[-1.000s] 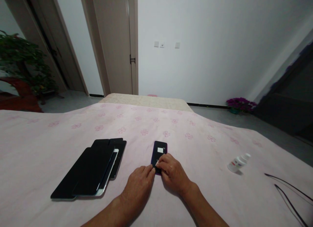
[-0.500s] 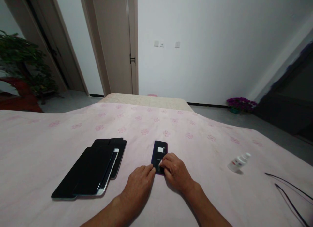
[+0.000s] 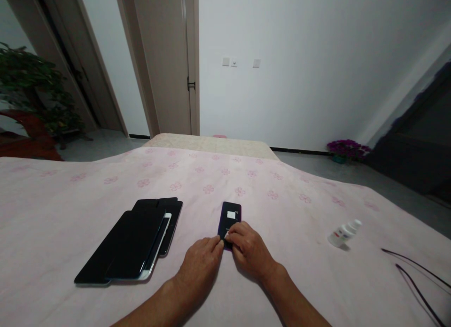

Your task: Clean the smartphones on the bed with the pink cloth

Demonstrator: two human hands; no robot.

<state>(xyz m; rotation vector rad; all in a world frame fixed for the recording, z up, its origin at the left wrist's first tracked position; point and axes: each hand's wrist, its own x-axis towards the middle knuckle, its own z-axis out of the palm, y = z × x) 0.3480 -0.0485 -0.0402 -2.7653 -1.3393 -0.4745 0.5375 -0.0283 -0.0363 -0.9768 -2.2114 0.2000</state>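
Your fingers (image 3: 238, 229) divide the work: those of your right hand (image 3: 252, 252) look pinched together on a small pale piece (image 3: 226, 236), while those of your left hand (image 3: 200, 263) lie close together against the lower left edge of a dark phone (image 3: 225, 223); whether they grip it or only brace it, I cannot tell.

The bench (image 3: 211, 144), under its pink flowered cloth (image 3: 88, 209), fills much of the frame's lower half. At lower left lies a stack of dark devices (image 3: 134, 245), apart from your hands. The phone lies flat just below the centre, partly covered by your right hand. A white bottle (image 3: 341, 235) is at lower right. A white square (image 3: 231, 214) sits on the phone's upper part.

The step in hand, I judge, is rubbing the pale piece over the phone's lower part. Your next move calls for even pressure from the right and a firm brace from the left, so the phone doesn't slide.
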